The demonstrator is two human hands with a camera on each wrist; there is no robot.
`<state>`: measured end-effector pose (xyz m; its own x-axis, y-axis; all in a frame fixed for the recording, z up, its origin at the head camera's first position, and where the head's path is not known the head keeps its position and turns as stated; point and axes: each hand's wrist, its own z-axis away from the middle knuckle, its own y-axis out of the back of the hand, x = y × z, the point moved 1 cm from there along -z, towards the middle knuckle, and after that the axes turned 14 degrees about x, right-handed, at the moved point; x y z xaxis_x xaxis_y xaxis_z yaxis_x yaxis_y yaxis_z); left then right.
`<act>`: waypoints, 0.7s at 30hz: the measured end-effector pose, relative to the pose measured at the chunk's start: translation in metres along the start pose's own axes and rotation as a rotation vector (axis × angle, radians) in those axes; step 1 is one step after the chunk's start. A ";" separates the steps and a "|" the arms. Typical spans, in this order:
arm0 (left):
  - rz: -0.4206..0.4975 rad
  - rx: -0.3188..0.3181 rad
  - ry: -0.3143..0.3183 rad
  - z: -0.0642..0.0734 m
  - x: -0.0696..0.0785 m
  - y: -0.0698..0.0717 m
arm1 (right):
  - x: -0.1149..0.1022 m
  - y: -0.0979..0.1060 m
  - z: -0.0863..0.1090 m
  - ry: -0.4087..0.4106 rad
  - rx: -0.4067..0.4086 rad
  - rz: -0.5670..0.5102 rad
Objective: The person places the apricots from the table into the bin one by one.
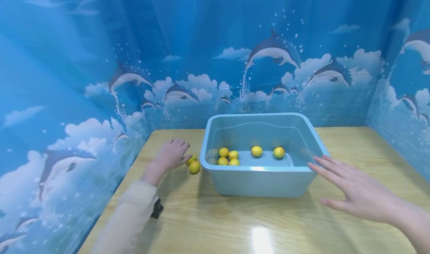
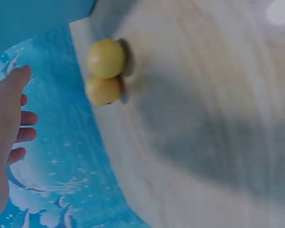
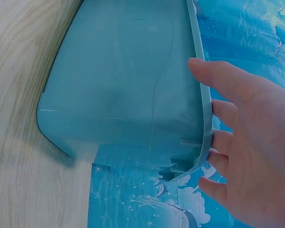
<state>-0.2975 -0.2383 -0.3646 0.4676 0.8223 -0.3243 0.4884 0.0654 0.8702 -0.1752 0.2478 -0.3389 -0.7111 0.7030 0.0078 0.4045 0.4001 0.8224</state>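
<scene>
A light-blue plastic tub (image 1: 262, 182) stands on the wooden table. Inside it lie several round yellow citrus fruits (image 1: 223, 152), most of them grouped at its left end. Two more citrus fruits (image 1: 194, 167) lie side by side on the table, left of the tub. Close beside this pair is my left hand (image 1: 170, 155), its fingers loosely bent and holding nothing; the left wrist view shows a gap between the hand and the fruits (image 2: 106, 58). At the tub's right front corner, my right hand (image 1: 356, 187) has its fingers extended, fingertips right at the rim (image 3: 206, 118).
Blue curtains (image 1: 201, 41) printed with dolphins hang behind the table and along both sides. The table (image 1: 215, 224) extends in front of the tub and to its right. A small black object (image 1: 156, 208) sits at my left sleeve.
</scene>
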 end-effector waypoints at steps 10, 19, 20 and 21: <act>0.071 -0.082 -0.001 0.017 0.013 -0.025 | 0.000 0.000 0.000 -0.005 -0.007 -0.003; 0.075 -0.081 -0.041 0.024 0.021 -0.045 | 0.000 0.000 0.000 -0.003 -0.001 -0.003; 0.078 -0.085 -0.040 0.024 0.022 -0.046 | 0.000 0.000 0.000 -0.001 0.001 -0.002; 0.080 -0.083 -0.039 0.024 0.022 -0.047 | 0.000 0.000 0.000 0.002 0.006 -0.001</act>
<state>-0.2923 -0.2368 -0.4222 0.5317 0.8043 -0.2654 0.3864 0.0486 0.9211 -0.1750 0.2478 -0.3392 -0.7126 0.7016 0.0084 0.4073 0.4039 0.8192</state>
